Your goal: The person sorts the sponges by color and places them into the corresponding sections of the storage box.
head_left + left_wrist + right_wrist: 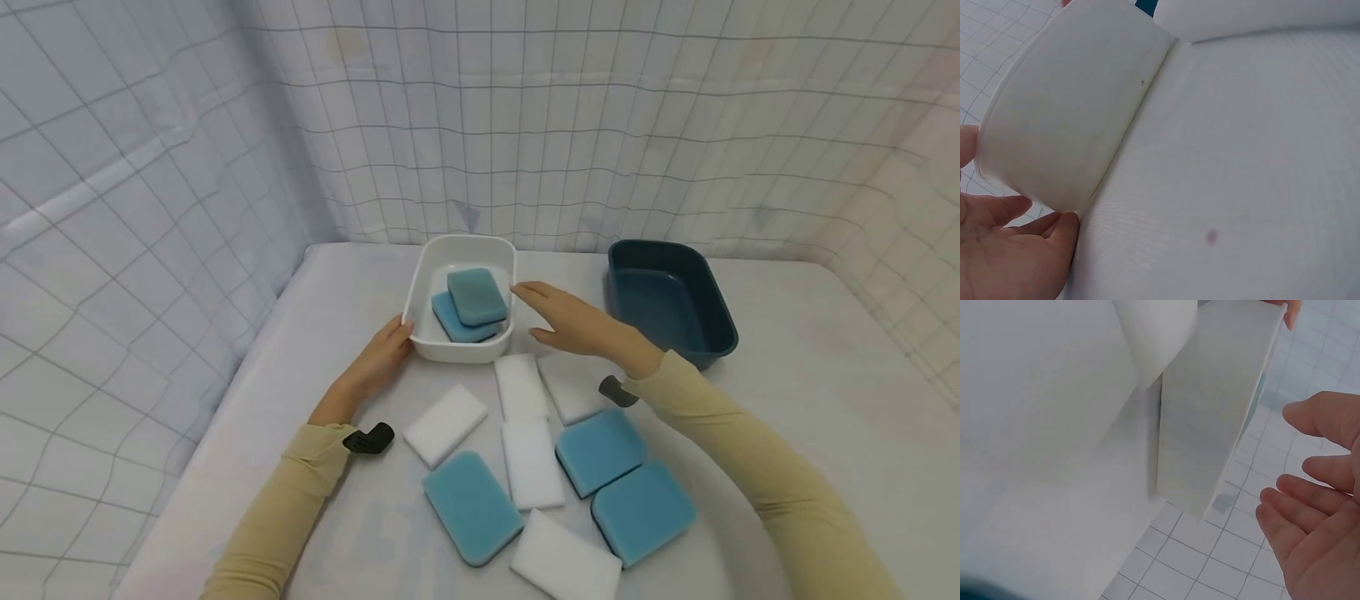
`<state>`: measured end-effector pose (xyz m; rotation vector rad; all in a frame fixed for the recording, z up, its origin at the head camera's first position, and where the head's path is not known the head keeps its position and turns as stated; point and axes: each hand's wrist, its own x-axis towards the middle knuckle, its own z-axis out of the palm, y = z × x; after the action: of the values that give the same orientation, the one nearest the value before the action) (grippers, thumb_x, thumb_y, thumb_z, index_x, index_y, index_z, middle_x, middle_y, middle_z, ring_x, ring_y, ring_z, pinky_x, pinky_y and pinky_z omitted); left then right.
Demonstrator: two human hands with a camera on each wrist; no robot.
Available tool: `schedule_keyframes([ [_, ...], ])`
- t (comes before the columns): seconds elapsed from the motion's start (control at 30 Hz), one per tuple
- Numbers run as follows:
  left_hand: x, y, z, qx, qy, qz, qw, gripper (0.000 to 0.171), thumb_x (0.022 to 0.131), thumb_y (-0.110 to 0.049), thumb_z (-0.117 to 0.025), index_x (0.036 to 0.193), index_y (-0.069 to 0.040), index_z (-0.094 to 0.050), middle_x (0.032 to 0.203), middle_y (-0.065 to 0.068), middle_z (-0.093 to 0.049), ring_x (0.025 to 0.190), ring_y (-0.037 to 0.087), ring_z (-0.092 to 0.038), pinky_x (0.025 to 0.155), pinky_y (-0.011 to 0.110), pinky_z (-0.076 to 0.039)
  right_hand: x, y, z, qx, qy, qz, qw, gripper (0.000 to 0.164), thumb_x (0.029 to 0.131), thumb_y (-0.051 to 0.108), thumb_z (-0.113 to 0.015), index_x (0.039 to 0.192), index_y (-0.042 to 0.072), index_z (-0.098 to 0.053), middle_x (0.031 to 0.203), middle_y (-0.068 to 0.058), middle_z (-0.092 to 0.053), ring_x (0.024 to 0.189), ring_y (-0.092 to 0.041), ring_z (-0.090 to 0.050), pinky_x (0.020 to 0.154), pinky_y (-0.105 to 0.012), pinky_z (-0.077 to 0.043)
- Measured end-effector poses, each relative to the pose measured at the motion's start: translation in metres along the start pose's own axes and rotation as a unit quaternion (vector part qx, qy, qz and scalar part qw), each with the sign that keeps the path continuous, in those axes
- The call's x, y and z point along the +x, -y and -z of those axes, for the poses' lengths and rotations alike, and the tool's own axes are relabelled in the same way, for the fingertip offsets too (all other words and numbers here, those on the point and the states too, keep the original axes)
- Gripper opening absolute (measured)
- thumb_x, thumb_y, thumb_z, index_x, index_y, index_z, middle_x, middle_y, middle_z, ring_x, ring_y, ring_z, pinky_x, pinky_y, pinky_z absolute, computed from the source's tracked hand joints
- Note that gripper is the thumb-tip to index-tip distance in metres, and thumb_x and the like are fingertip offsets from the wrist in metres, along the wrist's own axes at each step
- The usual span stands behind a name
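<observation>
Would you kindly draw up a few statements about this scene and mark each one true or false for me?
1. Two blue sponges lie in the white bin. True.
2. The right hand holds a blue sponge. False: the right hand holds nothing and is beside the white bin.
3. The left hand touches the white bin. True.
4. In the head view, the dark blue bin stands left of the white bin. False: the dark blue bin stands to its right.
5. Five white pads lie on the table. True.
</observation>
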<state>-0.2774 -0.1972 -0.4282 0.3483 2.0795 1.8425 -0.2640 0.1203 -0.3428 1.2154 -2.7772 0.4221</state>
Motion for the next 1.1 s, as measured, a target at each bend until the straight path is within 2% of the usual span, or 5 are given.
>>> schedule_keyframes([
  [0.4, -0.001, 0.002, 0.001, -0.014, 0.002, -0.006, 0.9999, 0.060, 0.104, -0.033, -0.026, 0.152, -0.007, -0.001, 0.160, 0.008, -0.002, 0.148, 0.025, -0.001, 0.123, 0.043, -0.005, -0.024, 0.007, 0.007, -0.020, 0.004, 0.018, 1.000, 0.063, 0.088, 0.008, -0.064, 0.141, -0.006, -0.034, 0.141, -0.023, -0.042, 0.130, -0.036, -0.045, 0.104, -0.044, -0.045],
  [0.7, -0.001, 0.002, 0.000, -0.002, 0.005, -0.003, 1.0000, 0.061, 0.104, -0.035, -0.026, 0.152, -0.008, 0.000, 0.160, 0.007, 0.000, 0.148, 0.023, 0.000, 0.123, 0.043, -0.006, -0.039, 0.007, 0.006, -0.020, 0.019, 0.002, 1.000, 0.063, 0.089, 0.011, -0.063, 0.142, -0.003, -0.034, 0.142, -0.021, -0.042, 0.130, -0.034, -0.045, 0.103, -0.044, -0.046],
  [1.1, 0.000, 0.000, -0.001, -0.006, 0.005, -0.004, 1.0000, 0.063, 0.103, -0.036, -0.027, 0.152, -0.008, 0.001, 0.160, 0.007, 0.001, 0.148, 0.024, 0.000, 0.123, 0.042, -0.005, -0.059, 0.008, 0.005, -0.046, 0.024, 0.009, 0.999, 0.061, 0.088, 0.012, -0.064, 0.141, 0.000, -0.037, 0.139, -0.018, -0.047, 0.126, -0.032, -0.050, 0.099, -0.042, -0.049],
])
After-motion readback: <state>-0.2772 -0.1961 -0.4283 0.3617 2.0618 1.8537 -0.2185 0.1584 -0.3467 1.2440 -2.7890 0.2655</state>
